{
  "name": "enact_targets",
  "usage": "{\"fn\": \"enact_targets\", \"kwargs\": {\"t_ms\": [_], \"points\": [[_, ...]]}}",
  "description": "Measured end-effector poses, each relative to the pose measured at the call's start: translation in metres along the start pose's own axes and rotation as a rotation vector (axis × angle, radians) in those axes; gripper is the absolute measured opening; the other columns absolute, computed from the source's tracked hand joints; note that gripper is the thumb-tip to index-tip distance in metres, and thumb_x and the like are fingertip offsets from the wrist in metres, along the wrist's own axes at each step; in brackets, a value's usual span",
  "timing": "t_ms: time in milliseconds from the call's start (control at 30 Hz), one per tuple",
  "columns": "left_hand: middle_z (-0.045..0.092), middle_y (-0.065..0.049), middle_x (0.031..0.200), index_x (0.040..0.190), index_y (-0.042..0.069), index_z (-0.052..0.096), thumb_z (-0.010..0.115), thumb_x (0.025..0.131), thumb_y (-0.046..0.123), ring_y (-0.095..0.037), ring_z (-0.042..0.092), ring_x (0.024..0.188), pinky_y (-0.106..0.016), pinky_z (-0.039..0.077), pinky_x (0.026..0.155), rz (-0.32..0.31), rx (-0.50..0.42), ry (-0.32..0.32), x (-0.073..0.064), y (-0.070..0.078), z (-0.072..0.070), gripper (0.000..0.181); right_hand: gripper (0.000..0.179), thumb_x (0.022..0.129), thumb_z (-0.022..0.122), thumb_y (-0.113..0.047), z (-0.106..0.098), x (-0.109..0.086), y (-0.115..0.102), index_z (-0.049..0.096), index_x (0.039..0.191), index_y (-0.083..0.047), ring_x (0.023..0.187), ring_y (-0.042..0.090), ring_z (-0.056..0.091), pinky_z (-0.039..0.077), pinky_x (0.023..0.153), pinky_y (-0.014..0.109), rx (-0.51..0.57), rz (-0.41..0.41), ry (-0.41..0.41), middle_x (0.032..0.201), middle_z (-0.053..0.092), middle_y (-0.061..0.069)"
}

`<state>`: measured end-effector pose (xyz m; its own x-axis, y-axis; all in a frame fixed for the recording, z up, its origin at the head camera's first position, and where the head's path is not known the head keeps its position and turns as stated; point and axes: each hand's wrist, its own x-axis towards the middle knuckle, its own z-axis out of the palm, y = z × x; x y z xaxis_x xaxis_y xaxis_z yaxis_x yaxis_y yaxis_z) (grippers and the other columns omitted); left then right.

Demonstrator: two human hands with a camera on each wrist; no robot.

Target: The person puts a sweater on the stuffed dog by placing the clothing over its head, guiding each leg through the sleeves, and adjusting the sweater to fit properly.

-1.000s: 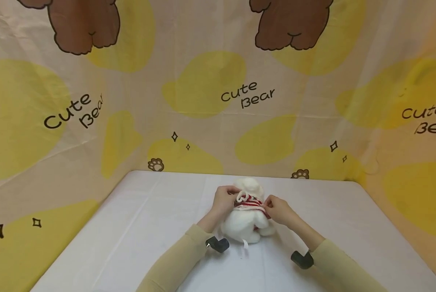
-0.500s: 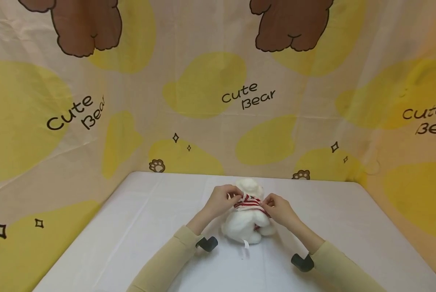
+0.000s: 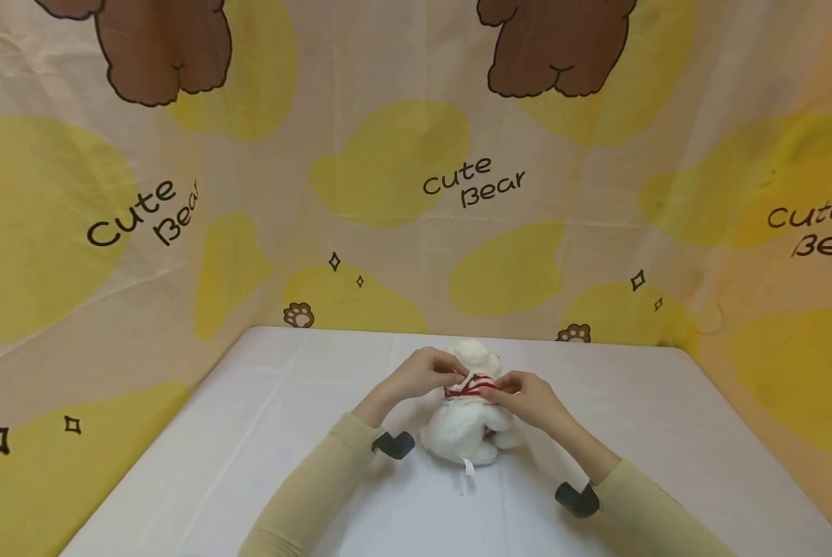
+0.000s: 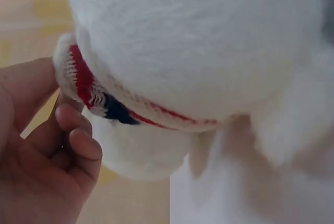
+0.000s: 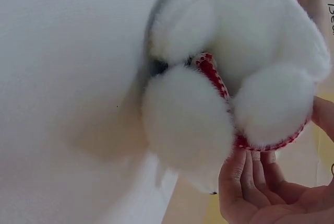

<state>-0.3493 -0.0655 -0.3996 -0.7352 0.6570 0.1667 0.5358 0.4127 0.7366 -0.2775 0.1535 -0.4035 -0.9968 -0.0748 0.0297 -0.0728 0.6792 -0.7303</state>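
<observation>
A white plush toy (image 3: 466, 433) lies on the white table with its back end toward me and a small white tag (image 3: 468, 467) at its rear. It wears a knitted red-and-white striped sweater (image 3: 473, 386), which also shows a dark blue patch in the left wrist view. My left hand (image 3: 421, 374) pinches the sweater's white edge near the neck, on the left. From the right, my right hand (image 3: 531, 398) holds the sweater, thumb over its back; in the right wrist view the fingers (image 5: 254, 177) lie along its red hem. The toy's face is hidden.
The white table (image 3: 283, 464) extends around the toy on both sides. A patterned curtain (image 3: 388, 232) with yellow patches and bear prints stands behind the table and at its sides. A black wrist mount (image 3: 577, 500) hangs under each forearm.
My left hand has shifted and now covers the white cord loops that showed at the neck. My right hand has slid left over the sweater's back. The toy stays nearly in place.
</observation>
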Motion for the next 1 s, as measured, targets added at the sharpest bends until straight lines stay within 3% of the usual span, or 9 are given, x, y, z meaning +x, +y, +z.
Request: {"fn": "enact_targets", "kwargs": {"t_ms": [167, 367, 600, 700, 800, 900, 1000], "points": [[0.072, -0.005, 0.092, 0.095, 0.009, 0.074, 0.064, 0.087, 0.005, -0.006, 0.058, 0.072, -0.026, 0.052, 0.066, 0.015, -0.078, -0.033, 0.001, 0.005, 0.000, 0.014, 0.043, 0.078, 0.075, -0.040, 0.000, 0.002, 0.001, 0.067, 0.100, -0.004, 0.087, 0.018, 0.063, 0.052, 0.070, 0.030, 0.036, 0.009, -0.016, 0.091, 0.070, 0.006], [0.072, -0.007, 0.101, 0.101, 0.006, 0.074, 0.060, 0.086, -0.003, -0.006, 0.057, 0.073, -0.041, 0.054, 0.070, 0.020, -0.109, -0.024, 0.001, 0.009, 0.001, 0.022, 0.040, 0.077, 0.077, -0.029, 0.001, 0.005, 0.007, 0.067, 0.103, -0.001, 0.082, 0.014, 0.062, 0.050, 0.067, 0.026, 0.127, 0.018, -0.020, 0.090, 0.070, 0.007], [0.070, -0.002, 0.076, 0.087, 0.006, 0.073, 0.069, 0.082, 0.006, -0.013, 0.058, 0.060, -0.052, 0.053, 0.070, -0.056, -0.117, -0.013, 0.005, 0.008, 0.004, 0.006, 0.042, 0.075, 0.079, -0.028, 0.004, 0.005, 0.008, 0.067, 0.105, -0.002, 0.085, 0.014, 0.061, 0.048, 0.067, 0.025, 0.214, 0.040, -0.034, 0.091, 0.071, 0.006], [0.069, 0.000, 0.074, 0.085, 0.007, 0.074, 0.072, 0.081, 0.009, -0.011, 0.058, 0.059, -0.047, 0.054, 0.067, -0.084, -0.107, 0.001, 0.007, 0.007, 0.005, 0.005, 0.042, 0.074, 0.079, -0.029, 0.004, 0.004, 0.008, 0.068, 0.106, -0.003, 0.085, 0.014, 0.060, 0.048, 0.067, 0.026, 0.218, 0.044, -0.029, 0.091, 0.071, 0.005], [0.071, 0.000, 0.079, 0.088, 0.009, 0.075, 0.071, 0.082, 0.009, -0.006, 0.057, 0.062, -0.033, 0.054, 0.063, -0.098, -0.072, 0.018, 0.008, 0.007, 0.006, 0.007, 0.042, 0.075, 0.079, -0.027, 0.003, 0.003, 0.009, 0.067, 0.106, -0.002, 0.084, 0.014, 0.060, 0.049, 0.067, 0.027, 0.231, 0.052, -0.028, 0.093, 0.071, 0.006], [0.073, 0.000, 0.084, 0.091, 0.010, 0.076, 0.069, 0.082, 0.007, -0.005, 0.053, 0.064, -0.022, 0.047, 0.058, -0.086, -0.032, 0.051, 0.008, 0.007, 0.007, 0.011, 0.042, 0.075, 0.078, -0.025, 0.003, 0.003, 0.011, 0.067, 0.107, -0.001, 0.084, 0.014, 0.060, 0.049, 0.067, 0.028, 0.249, 0.057, -0.026, 0.094, 0.071, 0.008], [0.073, 0.001, 0.087, 0.090, 0.012, 0.077, 0.071, 0.079, 0.004, -0.005, 0.050, 0.064, -0.019, 0.042, 0.055, -0.056, -0.001, 0.095, 0.008, 0.006, 0.009, 0.015, 0.041, 0.075, 0.078, -0.023, 0.003, 0.005, 0.012, 0.067, 0.107, 0.000, 0.084, 0.014, 0.062, 0.049, 0.067, 0.026, 0.262, 0.060, -0.023, 0.095, 0.072, 0.010]]}}
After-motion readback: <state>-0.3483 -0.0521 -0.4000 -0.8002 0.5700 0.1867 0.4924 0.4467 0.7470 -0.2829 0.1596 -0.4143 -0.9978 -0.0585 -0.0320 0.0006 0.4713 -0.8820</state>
